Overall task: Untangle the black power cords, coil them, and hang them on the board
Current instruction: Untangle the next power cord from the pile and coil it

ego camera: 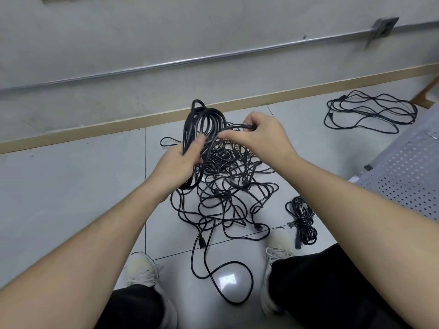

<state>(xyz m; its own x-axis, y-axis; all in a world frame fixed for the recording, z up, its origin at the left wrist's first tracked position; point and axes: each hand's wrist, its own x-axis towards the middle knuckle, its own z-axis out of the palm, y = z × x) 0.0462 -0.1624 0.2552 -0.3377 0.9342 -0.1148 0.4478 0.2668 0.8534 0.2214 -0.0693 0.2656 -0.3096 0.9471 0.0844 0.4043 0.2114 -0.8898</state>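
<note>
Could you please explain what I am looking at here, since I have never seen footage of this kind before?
There is no machine here: a person wears one wide-angle camera on the head, looking forward and down at their own bare arms, knees and pale shoes. The left hand grips a coil of black power cord built up in loops. The right hand pinches the free strand running into that coil. Below the hands, on the pale tiled floor, lies a tangled heap of black cords. A finished tied bundle of black cord lies near the right shoe, and a loose spread of black cord lies farther off to the right by the wall. A perforated grey metal seat is at the right.
</note>
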